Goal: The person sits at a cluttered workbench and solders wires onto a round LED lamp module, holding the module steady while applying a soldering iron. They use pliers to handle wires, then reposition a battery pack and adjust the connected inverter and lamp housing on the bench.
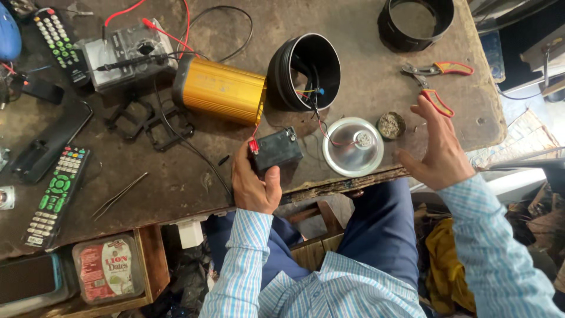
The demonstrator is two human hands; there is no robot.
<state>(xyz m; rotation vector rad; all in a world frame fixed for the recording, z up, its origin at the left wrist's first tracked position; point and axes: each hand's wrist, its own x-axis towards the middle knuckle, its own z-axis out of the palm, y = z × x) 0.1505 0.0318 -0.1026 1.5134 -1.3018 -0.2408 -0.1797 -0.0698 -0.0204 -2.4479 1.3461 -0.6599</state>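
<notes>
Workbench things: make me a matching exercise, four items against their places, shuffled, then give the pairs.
Items:
1. small black battery
2. red-handled pliers
3. silver reflector dish
4. gold metal casing

Places:
A. by the open right hand, near the bench's far right
B. gripped by the left hand at the bench's near edge
C. between the multimeter and the black round housing
D. flat on the bench, between battery and right hand

Pairs: 1-B, 2-A, 3-D, 4-C
</notes>
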